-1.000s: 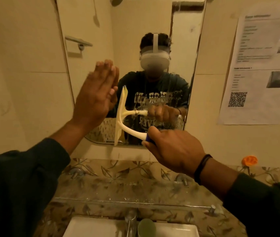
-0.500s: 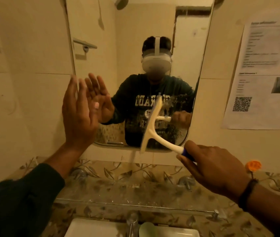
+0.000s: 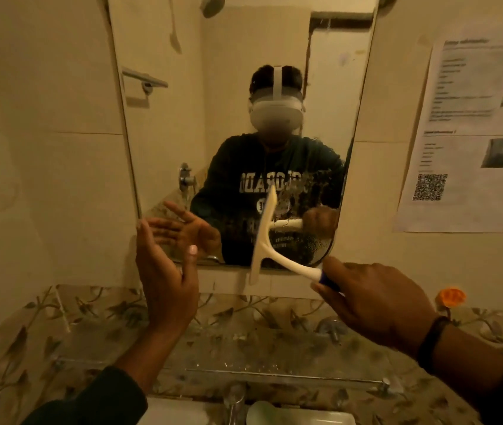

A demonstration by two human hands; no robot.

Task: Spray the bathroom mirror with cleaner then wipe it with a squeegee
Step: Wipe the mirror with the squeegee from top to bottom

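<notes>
Step in hand: the wiping half of the task; droplets and streaks on the lower right of the mirror suggest that patch is what needs clearing.
Squeegee: cream, with a blue grip; its blade stands nearly upright with a slight lean, low on the glass, the bottom end hanging past the mirror's lower edge over the tile strip.
Right hand: fingers curled around the blue end of the handle, holding the squeegee from the right and below.
Left hand: fingers straight and spread, holding nothing, raised near the mirror's lower left corner; whether it touches the glass I cannot tell.
Blade contact: it looks to be against the glass, though the full edge cannot be confirmed.
Doing it well: keep the whole rubber edge flat and evenly pressed, and pull in one steady pass across the wet patch. Overlap each pass on the last so no line of cleaner is left.
Risk: with the blade overhanging the bottom edge, its upper part may lift and leave streaks.
Surroundings: a paper notice on the wall to the right, and a leaf-patterned tabletop below.
</notes>
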